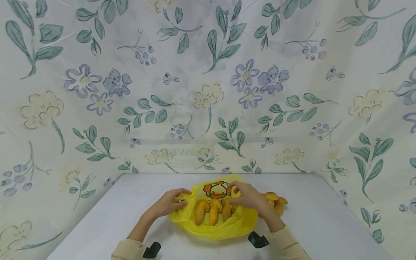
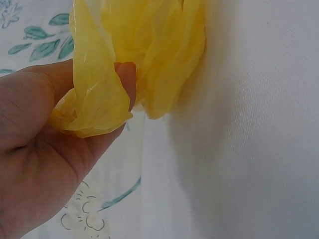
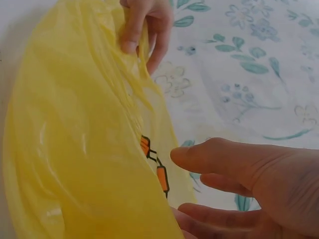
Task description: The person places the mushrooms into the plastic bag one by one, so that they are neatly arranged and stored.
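Note:
A yellow plastic bag (image 1: 217,231) with a printed duck face lies spread on the table, several brown mushroom-shaped pieces (image 1: 213,213) resting on it. At its left edge the left hand (image 1: 167,203) grips the plastic; in the left wrist view, that hand (image 2: 55,129) has its fingers curled round a fold of the bag (image 2: 94,94). Over the bag's right side is the right hand (image 1: 248,196). The right wrist view shows the right hand (image 3: 249,184) with thumb and fingers apart beside the bag (image 3: 75,129), some fingertips hidden behind the plastic.
More brown pieces (image 1: 278,204) lie on the white table (image 1: 312,216) just right of the bag, partly behind the right forearm. A floral cloth (image 1: 208,119) hangs behind the table. Dark wrist devices (image 1: 258,239) show near both sleeves.

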Available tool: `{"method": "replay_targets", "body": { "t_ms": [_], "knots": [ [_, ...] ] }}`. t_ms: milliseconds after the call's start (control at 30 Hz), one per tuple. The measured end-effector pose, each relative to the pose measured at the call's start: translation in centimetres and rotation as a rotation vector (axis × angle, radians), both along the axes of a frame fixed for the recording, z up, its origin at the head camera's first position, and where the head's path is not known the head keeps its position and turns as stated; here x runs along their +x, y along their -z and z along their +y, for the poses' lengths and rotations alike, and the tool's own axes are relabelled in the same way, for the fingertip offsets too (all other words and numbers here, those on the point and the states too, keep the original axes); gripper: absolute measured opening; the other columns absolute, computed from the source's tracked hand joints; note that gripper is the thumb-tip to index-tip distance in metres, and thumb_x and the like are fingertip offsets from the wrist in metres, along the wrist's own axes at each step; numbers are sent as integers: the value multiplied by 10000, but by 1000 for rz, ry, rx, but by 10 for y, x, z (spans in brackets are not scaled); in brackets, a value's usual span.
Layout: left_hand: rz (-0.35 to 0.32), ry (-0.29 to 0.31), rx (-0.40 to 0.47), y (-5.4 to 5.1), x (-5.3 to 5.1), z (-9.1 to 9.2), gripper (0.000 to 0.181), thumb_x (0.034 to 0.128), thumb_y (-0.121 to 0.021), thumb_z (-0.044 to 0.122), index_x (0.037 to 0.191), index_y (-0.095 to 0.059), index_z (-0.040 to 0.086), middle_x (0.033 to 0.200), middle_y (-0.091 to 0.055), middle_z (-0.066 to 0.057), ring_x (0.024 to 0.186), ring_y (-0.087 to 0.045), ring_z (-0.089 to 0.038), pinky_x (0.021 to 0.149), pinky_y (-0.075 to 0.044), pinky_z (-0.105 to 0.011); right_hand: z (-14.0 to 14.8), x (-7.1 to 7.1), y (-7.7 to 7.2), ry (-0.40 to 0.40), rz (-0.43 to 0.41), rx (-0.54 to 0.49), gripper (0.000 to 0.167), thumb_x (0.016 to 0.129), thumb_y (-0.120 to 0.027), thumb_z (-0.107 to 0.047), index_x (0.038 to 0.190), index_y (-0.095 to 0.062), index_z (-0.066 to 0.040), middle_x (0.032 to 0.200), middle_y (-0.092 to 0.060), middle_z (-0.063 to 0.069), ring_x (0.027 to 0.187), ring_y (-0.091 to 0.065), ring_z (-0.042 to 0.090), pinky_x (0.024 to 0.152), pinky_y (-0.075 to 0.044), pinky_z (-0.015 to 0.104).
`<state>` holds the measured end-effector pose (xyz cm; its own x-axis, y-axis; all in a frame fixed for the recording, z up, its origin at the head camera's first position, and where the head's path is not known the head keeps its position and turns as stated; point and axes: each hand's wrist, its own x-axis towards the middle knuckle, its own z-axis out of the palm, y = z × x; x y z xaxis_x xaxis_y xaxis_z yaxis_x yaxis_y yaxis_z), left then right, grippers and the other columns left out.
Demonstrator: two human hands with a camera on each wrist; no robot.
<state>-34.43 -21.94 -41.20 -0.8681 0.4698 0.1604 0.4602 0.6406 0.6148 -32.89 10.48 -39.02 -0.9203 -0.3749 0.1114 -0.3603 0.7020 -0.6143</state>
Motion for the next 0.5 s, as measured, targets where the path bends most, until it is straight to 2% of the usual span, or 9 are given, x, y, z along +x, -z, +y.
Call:
{"method": "replay_targets", "body": {
  "t_ms": [200, 367, 500],
  "knots": [
    [0, -5, 1, 0, 1, 1, 327, 943, -640, 153, 1259, -626, 71, 1374, -576, -198, 1294, -501, -416, 1069, -387, -634, 11, 2, -3, 13, 4, -13, 483, 844, -769, -195, 1277, -585, -87, 1163, -645, 202, 839, -635, 210, 744, -578, 369],
    [0, -13, -1, -2, 2, 2, 326, 938, -646, 144, 1254, -627, 63, 1367, -580, -200, 1290, -503, -417, 1069, -386, -636, 19, 4, -6, 23, 21, -30, 489, 837, -776, -193, 1277, -583, -104, 1177, -645, 188, 846, -651, 207, 732, -595, 355],
    [-2, -20, -4, -2, 3, 3, 325, 936, -646, 133, 1252, -627, 59, 1359, -584, -203, 1258, -527, -399, 1057, -410, -620, 27, 6, -9, 27, -1, -69, 490, 839, -773, -195, 1282, -579, -116, 1211, -630, 198, 846, -652, 205, 703, -591, 338]
  ]
}}
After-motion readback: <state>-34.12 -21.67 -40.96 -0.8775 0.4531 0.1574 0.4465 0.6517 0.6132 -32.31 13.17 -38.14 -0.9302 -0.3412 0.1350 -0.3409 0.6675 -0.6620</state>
